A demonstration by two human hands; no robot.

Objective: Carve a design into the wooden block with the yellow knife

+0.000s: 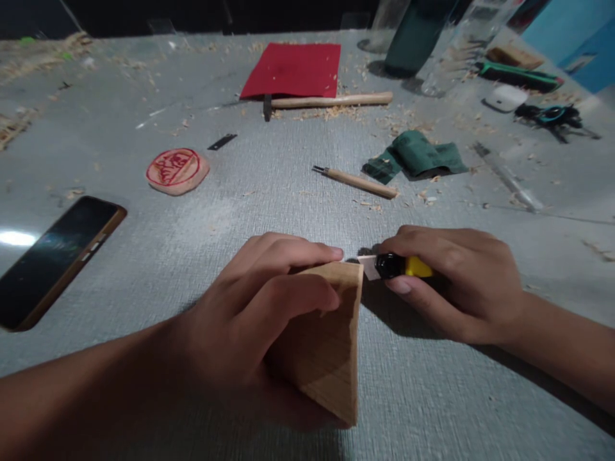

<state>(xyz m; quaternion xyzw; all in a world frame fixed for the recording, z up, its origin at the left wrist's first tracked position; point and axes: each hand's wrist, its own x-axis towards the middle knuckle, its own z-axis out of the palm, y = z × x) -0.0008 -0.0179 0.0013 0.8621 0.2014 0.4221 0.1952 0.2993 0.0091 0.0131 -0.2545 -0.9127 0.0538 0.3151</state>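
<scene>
My left hand [262, 307] grips a flat piece of wood [331, 352], tilted up on the grey table, with thumb on its face and fingers over the top edge. In my right hand [461, 275] is a yellow and black utility knife [403, 266], its short blade pointing left at the top corner of the wood. The blade tip is right at that corner; I cannot tell whether it touches. Beyond the hands lies a wood-handled carving gouge [358, 182], with a crumpled piece of green sandpaper [416, 155] behind it.
A phone [60, 259] lies at left, near a round wooden piece with a red drawing [176, 170] and a loose blade [222, 141]. Farther back are a hammer [331, 101], a red sheet [295, 69], a dark bottle [418, 38] and keys [552, 120]. Wood shavings are scattered about.
</scene>
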